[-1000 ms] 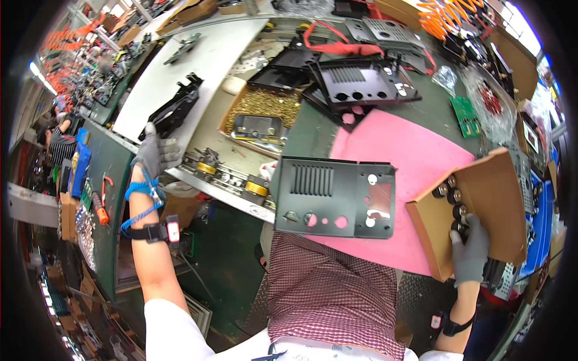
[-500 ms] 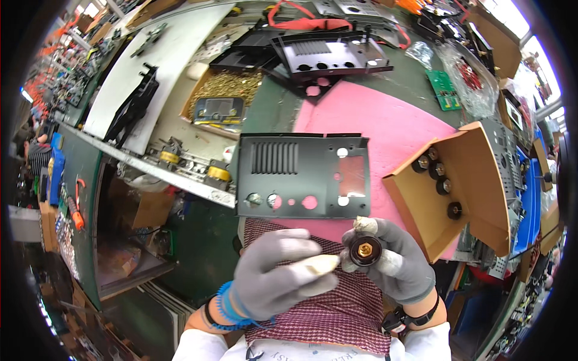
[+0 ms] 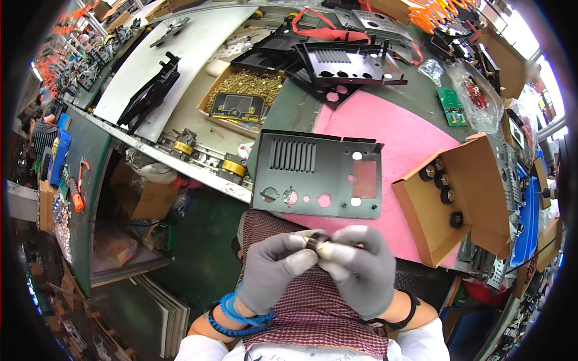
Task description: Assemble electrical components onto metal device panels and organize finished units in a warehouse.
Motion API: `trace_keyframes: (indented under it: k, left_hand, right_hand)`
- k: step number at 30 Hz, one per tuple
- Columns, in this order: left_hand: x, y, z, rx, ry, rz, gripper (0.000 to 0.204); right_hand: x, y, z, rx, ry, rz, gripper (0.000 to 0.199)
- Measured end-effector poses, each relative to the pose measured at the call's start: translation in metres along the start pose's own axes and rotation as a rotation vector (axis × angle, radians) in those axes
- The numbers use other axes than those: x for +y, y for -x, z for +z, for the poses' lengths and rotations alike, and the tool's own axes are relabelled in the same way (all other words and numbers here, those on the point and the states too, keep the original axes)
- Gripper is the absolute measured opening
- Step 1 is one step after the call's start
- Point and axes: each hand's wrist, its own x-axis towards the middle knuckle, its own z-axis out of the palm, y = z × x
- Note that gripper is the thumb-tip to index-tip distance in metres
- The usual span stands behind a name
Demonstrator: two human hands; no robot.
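Black knob (image 3: 315, 240) is pinched by the left hand (image 3: 270, 268) and right hand (image 3: 363, 272), fingers nearly closed, left of the carton (image 3: 480, 194).

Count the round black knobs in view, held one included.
6: one knob held between the left hand and right hand; five in the cardboard box, four knobs grouped toward its far end, one lone knob nearer. More may be hidden behind its wall.

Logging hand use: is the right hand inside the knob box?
No, the right hand and the left hand both pinch a dark knob over the apron, apart from the knob box.
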Motion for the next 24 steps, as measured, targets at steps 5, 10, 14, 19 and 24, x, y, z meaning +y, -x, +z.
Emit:
trace_keyframes:
  k: [5,10,14,19,24]
  left_hand:
    - [-0.010,-0.008,-0.016,-0.214,0.323,-0.077,0.011]
    - [-0.010,-0.008,-0.019,-0.264,0.404,-0.143,0.016]
    - [-0.011,-0.009,-0.014,-0.193,0.182,-0.114,0.028]
    - [-0.014,-0.013,-0.021,-0.313,0.413,-0.298,0.023]
    - [-0.013,-0.017,-0.028,-0.271,0.475,-0.221,0.026]
  right_hand:
    - [0.000,-0.005,0.004,0.003,-0.007,-0.163,0.029]
    - [0.004,-0.006,-0.003,-0.091,0.079,-0.253,0.044]
    - [0.010,-0.007,-0.007,-0.197,0.125,-0.278,0.043]
    - [0.001,-0.021,0.000,-0.211,0.225,-0.482,0.019]
    - [-0.019,-0.027,0.003,-0.447,0.058,-0.476,0.010]
